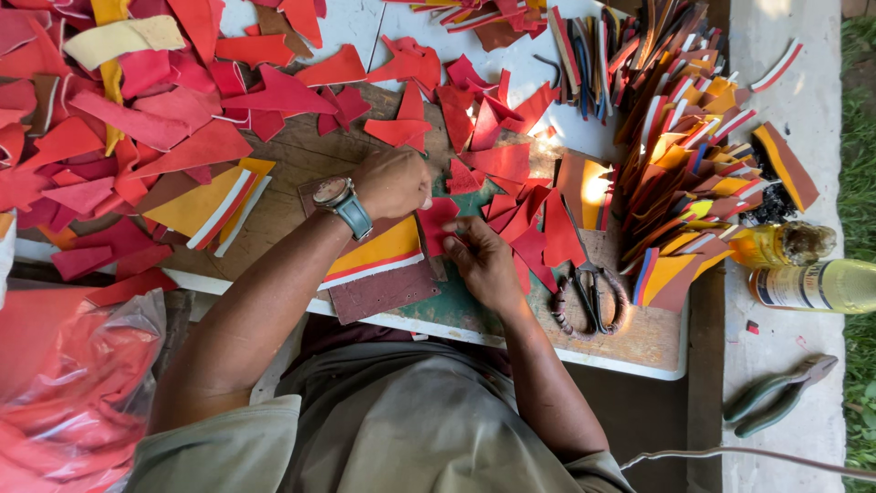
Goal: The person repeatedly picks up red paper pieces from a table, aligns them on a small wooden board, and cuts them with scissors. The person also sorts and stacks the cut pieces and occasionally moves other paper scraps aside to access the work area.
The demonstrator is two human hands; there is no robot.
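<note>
**Two hands on a red scrap at a crowded counter**

Down on the counter (630, 342) now, and open room is scarce. The near edge, a pale strip, runs just in front of the person's body, and the right end drops off beside a grey ledge where green-handled pliers (776, 397) lie. The only bare patch of wood sits between the two forearms and out toward the scissors (589, 292), which lie flat near the right corner. Everything else is hemmed in: a heap of red scraps (109, 137) banks up on the left, and a fan of striped strips (689, 164), orange, red, white and brown, crowds the right.

The left hand (392, 183), with a wristwatch (342, 201) on it, is closed into a loose fist, knuckles up, resting on top of the work; what its fingers clamp I cannot tell. The right hand (484, 260) comes in from below, fingers curled and pinching the lower edge of the red piece (436, 224).

That red piece is small, flat, matte and irregular, lying on the counter just between both hands, touching each. Just left of it lies a layered yellow-and-red slab (379, 256) over a brown sheet (383, 292). Two bottles (803, 265) lie off the right end, well apart from the hands.
</note>
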